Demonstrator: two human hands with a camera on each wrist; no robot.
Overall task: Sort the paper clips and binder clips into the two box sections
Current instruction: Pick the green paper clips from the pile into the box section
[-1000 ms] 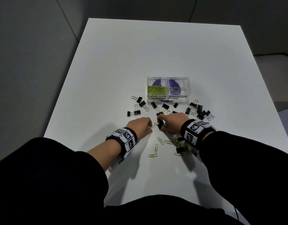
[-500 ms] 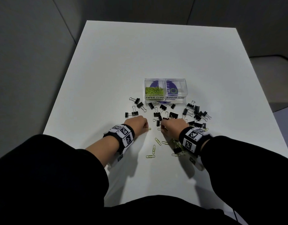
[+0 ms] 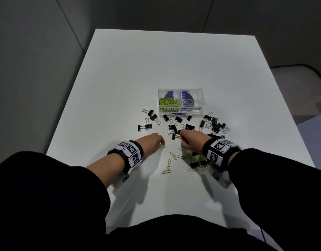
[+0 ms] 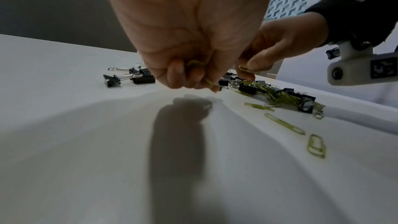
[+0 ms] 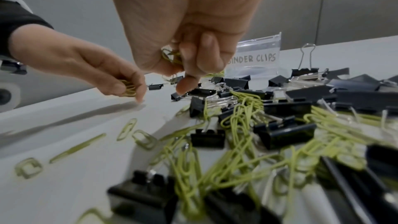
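A clear two-section box stands mid-table, labelled PAPER CLIPS and BINDER CLIPS; green paper clips fill its left section, and the right section looks empty. Black binder clips lie scattered in front of it. My left hand hovers low with fingers curled round several green paper clips. My right hand also grips a bunch of green paper clips, index finger pointing down at the binder clips. Loose paper clips lie between and behind the hands.
A tangled heap of paper clips and binder clips lies under my right wrist. More binder clips cluster right of the box, others to its left. The white table stretches bare beyond the box.
The hands, close together a second ago, have drawn slightly apart. The left hand moved a little left and the right hand shifted over the binder clips.
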